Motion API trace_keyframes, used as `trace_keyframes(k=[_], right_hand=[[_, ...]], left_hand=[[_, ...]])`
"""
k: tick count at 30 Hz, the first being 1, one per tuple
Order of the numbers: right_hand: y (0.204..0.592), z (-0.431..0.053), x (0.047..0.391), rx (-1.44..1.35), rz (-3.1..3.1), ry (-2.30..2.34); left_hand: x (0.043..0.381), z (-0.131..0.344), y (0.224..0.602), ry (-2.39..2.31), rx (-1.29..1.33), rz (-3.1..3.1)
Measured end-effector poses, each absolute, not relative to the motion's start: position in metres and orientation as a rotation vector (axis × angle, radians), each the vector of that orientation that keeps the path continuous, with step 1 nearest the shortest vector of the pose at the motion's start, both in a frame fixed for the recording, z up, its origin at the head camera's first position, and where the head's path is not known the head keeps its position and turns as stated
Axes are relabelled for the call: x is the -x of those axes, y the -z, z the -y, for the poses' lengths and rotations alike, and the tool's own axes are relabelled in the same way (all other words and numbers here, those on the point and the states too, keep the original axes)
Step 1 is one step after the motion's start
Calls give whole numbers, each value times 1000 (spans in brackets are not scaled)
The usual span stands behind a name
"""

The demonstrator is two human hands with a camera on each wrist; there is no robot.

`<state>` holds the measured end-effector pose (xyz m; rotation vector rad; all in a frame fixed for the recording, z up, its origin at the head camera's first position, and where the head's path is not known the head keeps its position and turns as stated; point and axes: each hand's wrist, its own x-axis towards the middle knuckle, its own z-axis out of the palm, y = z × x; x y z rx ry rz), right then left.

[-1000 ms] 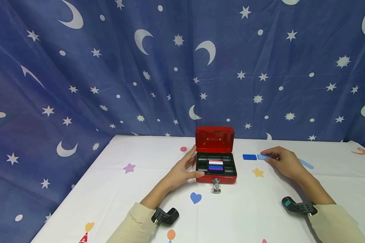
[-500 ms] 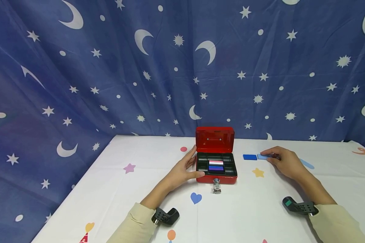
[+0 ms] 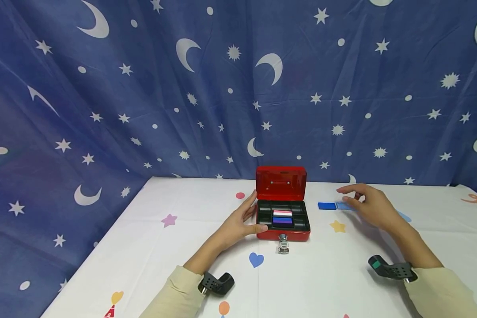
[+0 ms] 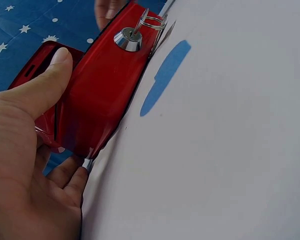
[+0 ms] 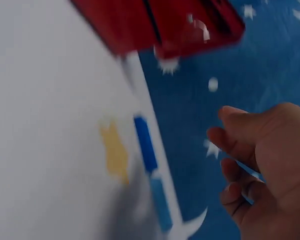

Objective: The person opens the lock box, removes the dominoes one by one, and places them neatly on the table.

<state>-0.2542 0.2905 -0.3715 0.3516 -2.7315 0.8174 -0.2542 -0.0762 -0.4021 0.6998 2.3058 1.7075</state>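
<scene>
We find the left hand (image 3: 240, 224) gripping the red box (image 3: 268, 236) at its left side, lid (image 3: 281, 191) raised. The right hand (image 3: 371, 206) is released — fingers loosely bent above the light-blue block (image 3: 342, 206), right of the dark-blue block (image 3: 327, 206) and the box.

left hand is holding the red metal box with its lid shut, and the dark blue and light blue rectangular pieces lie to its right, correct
Not quite: the red lid stands open, as the head view shows. The left hand is holding the red metal box, and the dark blue rectangular piece and light blue rectangular piece lie to its right.
</scene>
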Motion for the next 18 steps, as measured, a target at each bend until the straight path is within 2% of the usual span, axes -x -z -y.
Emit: trace_keyframes(k=[6,18], right_hand=[[350,-249,251,-447,2742,-873],[352,-202,252,-640,2757,-902]], left_hand=[[254,76,402,-1713,-700,-2301],[255,77,403,-1711,-721,-2295]])
